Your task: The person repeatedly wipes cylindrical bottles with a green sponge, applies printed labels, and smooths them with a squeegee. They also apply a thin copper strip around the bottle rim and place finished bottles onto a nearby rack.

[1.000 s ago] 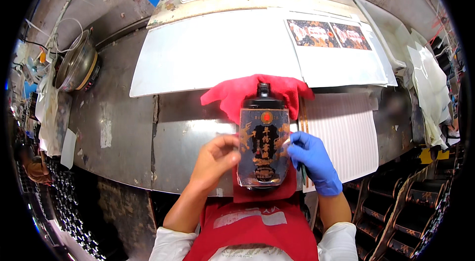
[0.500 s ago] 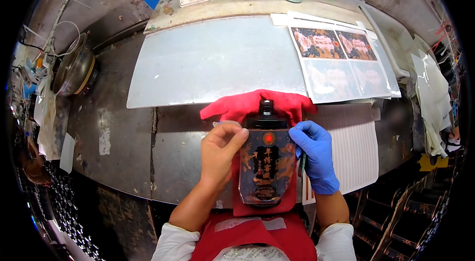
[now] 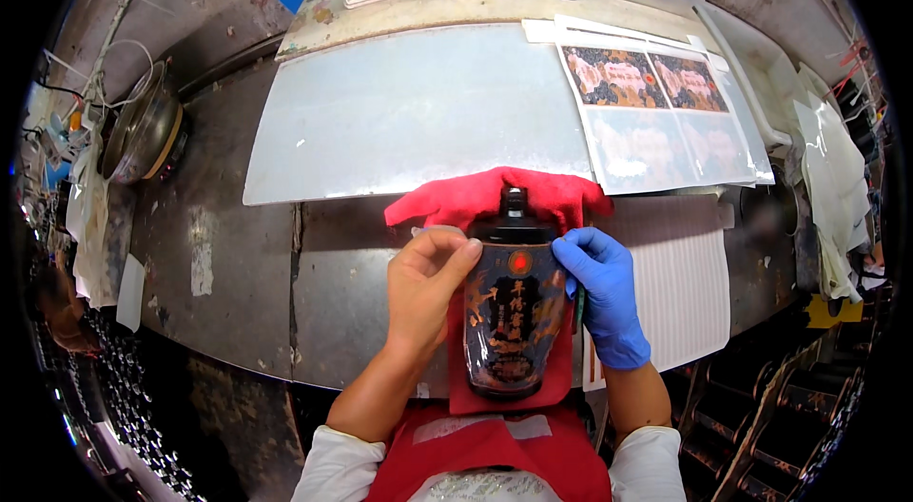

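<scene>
While the bare left hand (image 3: 421, 281) pinches the printed film (image 3: 515, 312) at ten o'clock, the gloved right hand (image 3: 606, 285) pinches it at two, over a black bottle (image 3: 514, 233).

A scuffed gray metal desk (image 3: 228, 312), seamed left of center, bears a bright red cloth (image 3: 452, 201) at its middle, with a ribbed white sheet (image 3: 677, 283) spread just to the right. Across the back stretches a broad pale board (image 3: 409, 112), a printed sheet (image 3: 656, 155) overlapping its right end. A round metal pan (image 3: 138, 136) sits at far left.
</scene>
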A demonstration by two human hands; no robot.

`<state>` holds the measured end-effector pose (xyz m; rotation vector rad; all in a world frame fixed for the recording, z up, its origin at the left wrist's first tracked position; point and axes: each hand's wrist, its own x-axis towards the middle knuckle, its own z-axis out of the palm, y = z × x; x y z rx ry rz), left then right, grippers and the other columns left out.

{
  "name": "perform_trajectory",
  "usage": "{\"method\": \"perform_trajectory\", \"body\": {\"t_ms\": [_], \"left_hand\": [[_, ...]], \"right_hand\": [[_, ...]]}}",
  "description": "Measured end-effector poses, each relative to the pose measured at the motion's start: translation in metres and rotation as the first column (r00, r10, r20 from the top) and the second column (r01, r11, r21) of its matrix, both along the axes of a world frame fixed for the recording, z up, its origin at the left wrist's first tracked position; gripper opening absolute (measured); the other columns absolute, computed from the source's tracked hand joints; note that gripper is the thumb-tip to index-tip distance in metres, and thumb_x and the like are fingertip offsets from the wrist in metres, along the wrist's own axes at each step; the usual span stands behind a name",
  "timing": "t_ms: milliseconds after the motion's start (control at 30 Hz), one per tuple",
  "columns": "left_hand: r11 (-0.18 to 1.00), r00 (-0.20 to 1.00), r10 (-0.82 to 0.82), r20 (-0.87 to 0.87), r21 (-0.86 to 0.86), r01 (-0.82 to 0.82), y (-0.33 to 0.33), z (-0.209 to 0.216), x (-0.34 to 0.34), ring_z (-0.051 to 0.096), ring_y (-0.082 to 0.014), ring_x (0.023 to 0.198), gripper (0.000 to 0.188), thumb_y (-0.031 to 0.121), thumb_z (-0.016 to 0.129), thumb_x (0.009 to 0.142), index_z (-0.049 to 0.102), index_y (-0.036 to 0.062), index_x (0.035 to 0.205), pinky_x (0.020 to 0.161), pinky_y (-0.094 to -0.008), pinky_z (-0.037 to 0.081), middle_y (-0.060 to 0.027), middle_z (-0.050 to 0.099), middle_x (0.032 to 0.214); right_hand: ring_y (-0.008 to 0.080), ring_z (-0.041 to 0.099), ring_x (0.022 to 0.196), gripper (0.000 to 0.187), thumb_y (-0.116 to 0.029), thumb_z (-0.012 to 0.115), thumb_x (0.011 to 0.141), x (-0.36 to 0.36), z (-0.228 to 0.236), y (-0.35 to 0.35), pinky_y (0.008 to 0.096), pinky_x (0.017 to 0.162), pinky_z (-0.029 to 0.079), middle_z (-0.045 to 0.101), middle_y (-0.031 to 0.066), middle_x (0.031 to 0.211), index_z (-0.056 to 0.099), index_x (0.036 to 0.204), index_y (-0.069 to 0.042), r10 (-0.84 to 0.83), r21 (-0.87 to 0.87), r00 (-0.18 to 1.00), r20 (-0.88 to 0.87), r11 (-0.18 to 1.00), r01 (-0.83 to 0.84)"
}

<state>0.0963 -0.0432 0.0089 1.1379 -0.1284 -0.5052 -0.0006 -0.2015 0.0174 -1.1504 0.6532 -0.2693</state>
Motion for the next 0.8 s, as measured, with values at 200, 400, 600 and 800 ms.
{"method": "perform_trajectory", "body": {"t_ms": [200,400,600,800], "left_hand": [[0.999,0.998,-0.034,-0.053,0.032,0.036,0.000,-0.004,-0.001,0.056,-0.0075,0.074,0.010,0.005,0.068,0.080,0.060,0.0020,0.085,0.067,-0.0197,0.046,-0.0021,0.060,0.081],[0.997,0.999,-0.039,0.023,0.071,0.037,0.002,-0.008,-0.003,0.055,-0.0078,0.076,0.013,0.012,0.066,0.083,0.058,0.0030,0.088,0.069,-0.0222,0.045,-0.0014,0.060,0.082],[0.993,0.997,-0.023,0.067,0.114,0.015,0.008,-0.018,-0.014,0.052,-0.0069,0.074,0.021,0.019,0.059,0.089,0.052,0.0049,0.102,0.068,-0.0211,0.043,0.0000,0.056,0.084],[0.935,0.799,-0.149,0.582,0.346,-0.077,0.016,-0.012,-0.035,0.039,-0.0263,0.113,0.052,0.023,0.057,0.088,0.037,0.0027,0.132,0.094,-0.0353,0.036,-0.0192,0.033,0.129]], "right_hand": [[0.0032,0.049,0.051,0.012,-0.013,0.067,0.082,-0.002,-0.008,-0.001,0.0166,0.046,0.037,0.057,-0.0005,0.066,0.062,0.084,-0.003,-0.006,-0.028,1.000,-0.010,1.000,0.006],[0.0030,0.048,0.049,0.023,-0.023,0.065,0.084,-0.017,-0.019,-0.002,0.0160,0.042,0.036,0.056,-0.0011,0.070,0.060,0.093,-0.002,0.042,0.040,0.998,0.039,0.998,-0.043],[0.0028,0.048,0.050,0.022,-0.019,0.066,0.083,-0.037,-0.018,0.008,0.0163,0.043,0.036,0.056,-0.0010,0.069,0.059,0.096,-0.002,0.131,0.014,0.991,0.005,0.991,-0.131],[0.0035,0.048,0.051,0.019,-0.015,0.067,0.081,-0.044,-0.017,0.008,0.0171,0.045,0.038,0.057,-0.0002,0.071,0.059,0.093,-0.002,0.126,0.039,0.992,-0.003,0.991,-0.125]]}}
